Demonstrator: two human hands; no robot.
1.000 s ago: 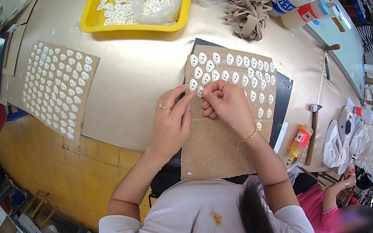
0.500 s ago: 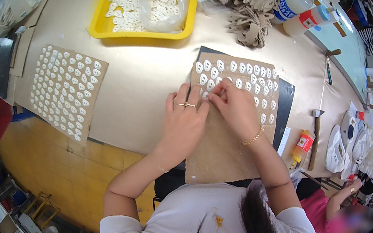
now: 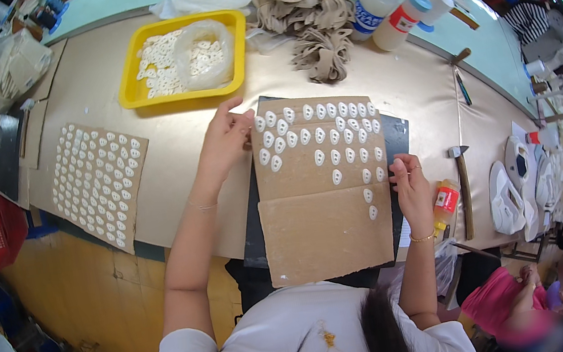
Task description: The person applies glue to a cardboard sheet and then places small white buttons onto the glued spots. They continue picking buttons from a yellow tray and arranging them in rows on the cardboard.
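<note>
A brown cardboard sheet [image 3: 320,232] lies in front of me on a dark board [image 3: 396,132]. Small white oval pieces with holes [image 3: 320,133] are laid out over its upper part, running down its right side; the lower left is bare cardboard. My left hand [image 3: 225,137] is beside the sheet's upper left edge, fingers apart, fingertips close to the edge. At the right edge is my right hand [image 3: 409,181], fingers loosely bent and a fingertip at the cardboard's side. Neither hand shows a piece held in it.
A yellow tray [image 3: 128,90] of white pieces stands at the back. Another covered cardboard sheet [image 3: 136,177] lies left. Beige fabric strips [image 3: 315,16] and bottles [image 3: 401,22] are back right; a hammer [image 3: 465,191], small glue bottle [image 3: 445,200] and white shoe parts [image 3: 503,196] lie right.
Both hands have left the middle of the sheet, where they worked close together, and moved apart to its sides. The sheet now sits straighter, and the view has shifted.
</note>
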